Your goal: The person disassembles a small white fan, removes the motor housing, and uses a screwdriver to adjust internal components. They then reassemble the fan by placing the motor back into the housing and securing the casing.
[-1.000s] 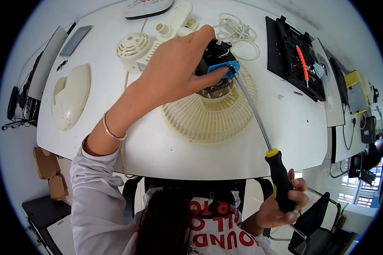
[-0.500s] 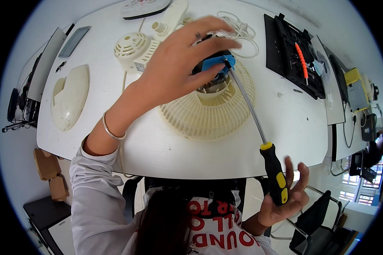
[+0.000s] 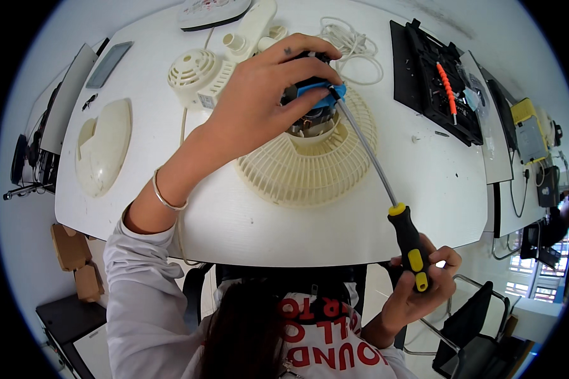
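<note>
Fan motor (image 3: pixel 315 118) sits atop one cream fan grille (image 3: pixel 310 180) on the white counter (image 3: pixel 265 237), the left fingers (image 3: pixel 310 68) grasping it by its blue plate (image 3: pixel 341 92); the right fingers (image 3: pixel 447 258) grip one screwdriver (image 3: pixel 396 209), tip at the plate. Red lettering (image 3: pixel 335 357) crosses the white top (image 3: pixel 133 297); a label (image 3: pixel 207 100) marks the vented housing (image 3: pixel 195 68). Two cardboard boxes (image 3: pixel 71 249) stand beyond the counter.

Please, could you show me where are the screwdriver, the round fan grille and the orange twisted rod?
Screwdriver (image 3: pixel 396 209): head view, on the yellow collar between shaft and handle.
Fan grille (image 3: pixel 306 180): head view, on its near ribs.
Orange twisted rod (image 3: pixel 446 90): head view, middle of its length.
</note>
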A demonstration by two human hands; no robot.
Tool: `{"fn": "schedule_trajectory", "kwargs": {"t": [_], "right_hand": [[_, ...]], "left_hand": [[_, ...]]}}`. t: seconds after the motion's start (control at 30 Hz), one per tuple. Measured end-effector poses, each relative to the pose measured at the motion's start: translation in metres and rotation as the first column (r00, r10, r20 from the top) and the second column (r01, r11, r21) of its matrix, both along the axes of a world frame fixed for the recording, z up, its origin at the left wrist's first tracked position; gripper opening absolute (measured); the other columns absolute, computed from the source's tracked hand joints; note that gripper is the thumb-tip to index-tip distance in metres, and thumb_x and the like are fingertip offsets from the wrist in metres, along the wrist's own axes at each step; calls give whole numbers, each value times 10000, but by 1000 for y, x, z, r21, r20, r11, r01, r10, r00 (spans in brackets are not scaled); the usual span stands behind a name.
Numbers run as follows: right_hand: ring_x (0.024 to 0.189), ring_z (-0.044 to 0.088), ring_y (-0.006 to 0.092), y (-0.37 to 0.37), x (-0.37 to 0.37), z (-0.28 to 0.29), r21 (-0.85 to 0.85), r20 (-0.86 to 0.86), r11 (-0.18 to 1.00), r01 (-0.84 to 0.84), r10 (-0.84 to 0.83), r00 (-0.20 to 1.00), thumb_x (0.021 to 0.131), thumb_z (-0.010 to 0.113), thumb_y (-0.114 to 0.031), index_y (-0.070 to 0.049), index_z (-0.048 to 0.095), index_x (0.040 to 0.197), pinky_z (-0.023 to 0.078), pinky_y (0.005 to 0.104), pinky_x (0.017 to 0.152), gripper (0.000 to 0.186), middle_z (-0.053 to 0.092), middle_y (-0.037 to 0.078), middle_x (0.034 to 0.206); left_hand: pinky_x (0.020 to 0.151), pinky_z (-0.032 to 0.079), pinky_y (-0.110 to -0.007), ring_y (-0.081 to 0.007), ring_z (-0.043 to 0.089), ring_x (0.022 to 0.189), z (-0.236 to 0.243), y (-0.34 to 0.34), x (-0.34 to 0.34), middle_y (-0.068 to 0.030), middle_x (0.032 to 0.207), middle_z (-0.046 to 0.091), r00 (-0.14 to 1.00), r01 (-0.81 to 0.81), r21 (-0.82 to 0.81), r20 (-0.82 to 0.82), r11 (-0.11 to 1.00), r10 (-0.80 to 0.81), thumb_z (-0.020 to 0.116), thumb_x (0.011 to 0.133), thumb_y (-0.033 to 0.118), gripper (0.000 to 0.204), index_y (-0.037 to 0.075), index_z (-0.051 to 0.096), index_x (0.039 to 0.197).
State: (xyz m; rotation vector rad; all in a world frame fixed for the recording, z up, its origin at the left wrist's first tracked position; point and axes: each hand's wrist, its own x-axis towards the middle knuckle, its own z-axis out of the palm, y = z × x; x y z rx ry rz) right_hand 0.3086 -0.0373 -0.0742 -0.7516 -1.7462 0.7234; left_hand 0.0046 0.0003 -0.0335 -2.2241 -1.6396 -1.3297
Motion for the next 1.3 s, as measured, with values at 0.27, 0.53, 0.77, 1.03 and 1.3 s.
{"fn": "schedule_trajectory", "kwargs": {"t": [0.27, 0.53, 0.77, 1.03, 1.3], "right_hand": [[1026, 589, 369, 2, -4, 4, 14, -190, 998, -54, 56, 980, 665, 744, 57, -174, 429, 1094, 541, 440, 897, 580, 407, 89, 995], [1039, 581, 349, 2, 2, -7, 143, -143, 990, -2, 22, 990, 711, 772, -57, -207, 427, 1056, 551, 402, 871, 510, 464, 76, 1074], [1084, 468, 270, 0, -1, 2, 16, -226, 982, -189, 188, 956, 884, 598, -301, -302, 403, 1147, 522, 422, 887, 327, 485, 92, 1150], [1153, 476, 281, -6, -1, 4, 110, -42, 994, 2, 3, 999, 957, 474, -272, -425, 315, 1314, 432, 439, 983, 420, 533, 79, 1116], [1090, 497, 283, 0, 4, -2, -130, -452, 971, -201, 122, 884, 926, 514, -343, -335, 310, 1314, 464, 424, 932, 438, 504, 113, 1123]], "left_hand": [[799, 530, -291, -189, 611, 945, 0, -1, 1, -49, 1140, 584, 999, 11, 6, 32, 1000, -11, 642, 761, -26, 202, 62, 650, 943], [804, 530, -290, -190, 610, 947, 0, -1, 1, -51, 1138, 582, 999, 3, -12, 39, 1000, -2, 642, 762, -22, 198, 61, 649, 941], [812, 528, -296, -195, 610, 950, 1, -2, 1, -51, 1135, 583, 999, -12, -26, 49, 1000, 13, 644, 756, -29, 205, 55, 647, 943], [821, 525, -295, -194, 608, 952, 1, -1, 2, -49, 1129, 585, 999, -14, -14, 44, 1000, 14, 646, 753, -34, 216, 57, 647, 949], [815, 522, -291, -194, 603, 957, 1, -2, 2, -45, 1123, 587, 999, -15, -15, 41, 1000, 15, 655, 751, -23, 218, 64, 651, 952]]}}
